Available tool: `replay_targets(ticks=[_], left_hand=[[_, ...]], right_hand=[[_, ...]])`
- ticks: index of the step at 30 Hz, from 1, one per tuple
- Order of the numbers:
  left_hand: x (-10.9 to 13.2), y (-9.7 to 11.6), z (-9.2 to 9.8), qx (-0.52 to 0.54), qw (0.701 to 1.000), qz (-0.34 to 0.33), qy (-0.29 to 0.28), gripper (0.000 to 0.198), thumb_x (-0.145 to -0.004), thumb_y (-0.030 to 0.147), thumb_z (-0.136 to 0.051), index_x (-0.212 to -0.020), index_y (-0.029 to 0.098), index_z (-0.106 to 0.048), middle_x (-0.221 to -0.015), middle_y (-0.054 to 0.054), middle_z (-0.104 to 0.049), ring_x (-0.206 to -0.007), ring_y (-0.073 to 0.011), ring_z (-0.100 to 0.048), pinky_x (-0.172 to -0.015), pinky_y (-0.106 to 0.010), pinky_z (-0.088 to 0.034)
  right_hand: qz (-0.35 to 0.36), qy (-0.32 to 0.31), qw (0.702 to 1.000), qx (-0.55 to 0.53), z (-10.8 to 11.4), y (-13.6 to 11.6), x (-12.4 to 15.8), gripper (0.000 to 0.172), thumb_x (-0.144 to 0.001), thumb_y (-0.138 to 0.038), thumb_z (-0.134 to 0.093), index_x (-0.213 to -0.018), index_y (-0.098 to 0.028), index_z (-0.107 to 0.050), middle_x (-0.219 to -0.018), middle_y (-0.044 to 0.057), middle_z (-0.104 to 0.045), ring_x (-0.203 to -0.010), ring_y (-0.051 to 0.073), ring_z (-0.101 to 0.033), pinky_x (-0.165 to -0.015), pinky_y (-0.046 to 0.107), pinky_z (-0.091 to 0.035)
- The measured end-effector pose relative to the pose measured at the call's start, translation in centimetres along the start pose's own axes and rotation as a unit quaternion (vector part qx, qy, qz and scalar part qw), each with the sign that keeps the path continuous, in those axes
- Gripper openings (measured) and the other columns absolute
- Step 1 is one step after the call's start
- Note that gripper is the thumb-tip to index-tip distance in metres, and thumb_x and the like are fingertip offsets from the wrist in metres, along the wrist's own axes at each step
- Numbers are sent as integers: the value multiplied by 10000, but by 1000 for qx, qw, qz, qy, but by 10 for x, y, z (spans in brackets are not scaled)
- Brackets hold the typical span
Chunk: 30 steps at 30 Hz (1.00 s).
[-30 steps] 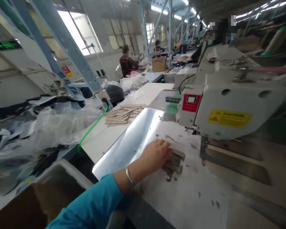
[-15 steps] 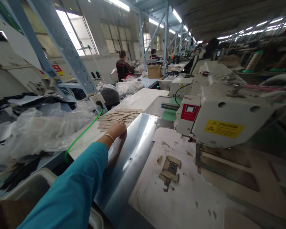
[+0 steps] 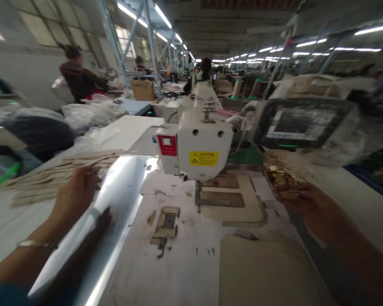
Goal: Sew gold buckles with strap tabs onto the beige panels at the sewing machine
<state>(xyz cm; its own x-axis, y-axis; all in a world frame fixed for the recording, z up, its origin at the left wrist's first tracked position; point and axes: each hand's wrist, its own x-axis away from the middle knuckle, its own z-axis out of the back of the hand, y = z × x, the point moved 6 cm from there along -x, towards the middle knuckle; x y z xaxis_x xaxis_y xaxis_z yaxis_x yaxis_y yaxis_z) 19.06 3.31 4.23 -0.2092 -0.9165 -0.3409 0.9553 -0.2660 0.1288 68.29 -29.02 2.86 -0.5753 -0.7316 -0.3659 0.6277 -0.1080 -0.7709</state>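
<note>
Resting at the desk's (image 3: 178, 272) left edge, the left hand (image 3: 78, 189) is lying loosely curled, gripping nothing, on the fanned pile of thin beige fabric strips (image 3: 41, 180), seemingly light, limp and slippery, best pinched at their near ends, while the right hand (image 3: 306, 204) is touching a crinkly gold packet (image 3: 284, 175), grip unclear.

Beige strips (image 3: 41, 182), seemingly fanned flat

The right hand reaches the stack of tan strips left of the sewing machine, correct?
No, the left hand reaches the stack of tan strips left of the sewing machine; the right hand is by a bag of gold pieces. The head view shows it.
</note>
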Motion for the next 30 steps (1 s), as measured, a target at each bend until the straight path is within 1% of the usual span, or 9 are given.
replay_targets(ticks=[2,4,9,12,16,20,23,26,30], left_hand=[[21,51,-8,83,991,-103,-34,347,-988,422,-283,-1219,237,-464,-908,34,-685,-779,-164,-663,-753,-296,-530],[54,114,-13,122,966,-207,-93,313,-967,365,-341,-1201,221,-492,-1001,-27,-697,-837,-193,-683,-778,-321,-544],[128,259,-14,101,906,-362,-195,262,-914,81,-362,-1079,180,-540,-968,-82,-672,-900,-204,-688,-782,-316,-559],[144,307,-10,63,890,-409,-193,285,-899,58,-395,-1126,180,-514,-942,-82,-663,-823,-238,-706,-662,-336,-574],[148,327,-12,26,899,-399,-180,252,-931,76,-362,-1124,123,-516,-921,-126,-667,-775,-272,-716,-601,-356,-575],[149,334,-19,23,894,-409,-184,223,-914,53,-396,-1078,98,-541,-895,-137,-673,-751,-261,-714,-587,-331,-566],[145,340,-24,43,893,-406,-190,204,-917,55,-401,-1046,97,-553,-851,-115,-677,-731,-244,-705,-595,-322,-555],[138,344,-20,57,909,-400,-102,246,-953,106,-369,-1121,105,-549,-957,-121,-672,-905,-253,-678,-798,-396,-545],[144,343,-29,59,899,-435,-16,416,-976,219,-393,-1369,96,-442,-1332,-148,-565,-1269,-281,-489,-1139,-498,-291]], right_hand=[[-188,-45,958,-212,-15,15,11,184,-881,-381,-543,-831,-211,-591,-767,74,-675,-632,177,-644,-549,300,-483],[-283,-93,905,-303,-47,10,19,241,-761,-410,-686,-808,-203,-573,-704,20,-631,-540,125,-554,-415,215,-345],[-312,-200,870,-326,-107,-21,32,265,-727,-408,-668,-825,-186,-561,-640,-19,-556,-485,90,-474,-372,180,-194],[-272,-233,896,-263,-115,-30,33,200,-785,-367,-536,-899,-207,-576,-619,-33,-545,-484,117,-507,-380,201,-259],[-47,-203,977,-49,-104,-49,25,205,-845,-262,-432,-955,-215,-599,-735,19,-643,-670,178,-624,-558,264,-442],[101,-157,973,133,-103,-65,35,302,-858,-129,-387,-1081,-202,-577,-906,92,-705,-830,235,-675,-712,326,-477],[92,-171,965,177,-111,-59,39,303,-831,-89,-380,-1040,-178,-581,-884,117,-707,-800,244,-676,-680,325,-465],[39,-180,971,155,-111,-39,23,231,-843,-157,-395,-915,-196,-611,-825,82,-707,-769,223,-664,-667,304,-457],[-28,-223,970,96,-108,-10,-10,235,-824,-355,-491,-746,-197,-647,-683,25,-657,-651,180,-591,-583,266,-408]])
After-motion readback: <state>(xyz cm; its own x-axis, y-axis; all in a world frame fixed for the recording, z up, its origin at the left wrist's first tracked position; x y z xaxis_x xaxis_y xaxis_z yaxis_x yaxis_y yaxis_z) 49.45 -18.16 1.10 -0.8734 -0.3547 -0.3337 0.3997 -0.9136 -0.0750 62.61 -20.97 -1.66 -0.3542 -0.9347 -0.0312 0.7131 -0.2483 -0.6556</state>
